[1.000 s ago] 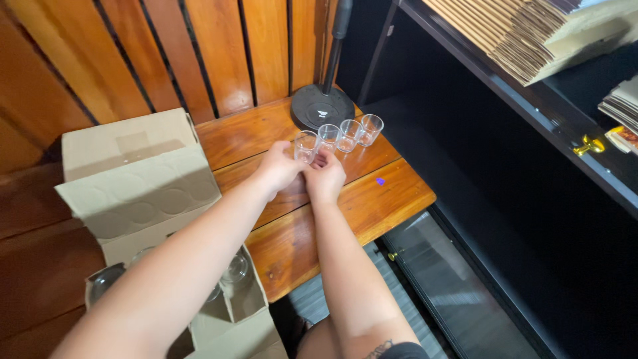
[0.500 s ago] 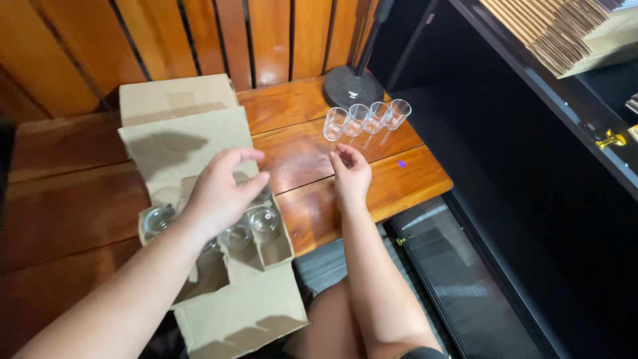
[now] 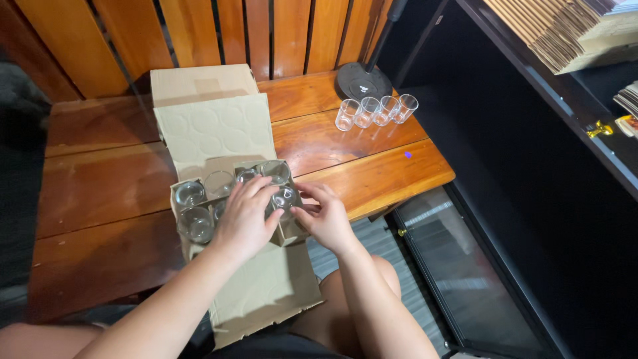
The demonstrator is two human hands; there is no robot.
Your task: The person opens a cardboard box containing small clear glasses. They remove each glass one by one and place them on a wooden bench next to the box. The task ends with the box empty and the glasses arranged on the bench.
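Both hands reach into the open cardboard box (image 3: 219, 133) of clear glasses (image 3: 189, 194); left hand (image 3: 246, 216) and right hand (image 3: 325, 216) fingers pinch one glass (image 3: 284, 197) at the box's right.

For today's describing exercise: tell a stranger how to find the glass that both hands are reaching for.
Start at the open cardboard box on the wooden table. Its divided tray holds several clear glasses; go to the front right cell, where the left hand and right hand meet. That glass alone is touched by fingers.
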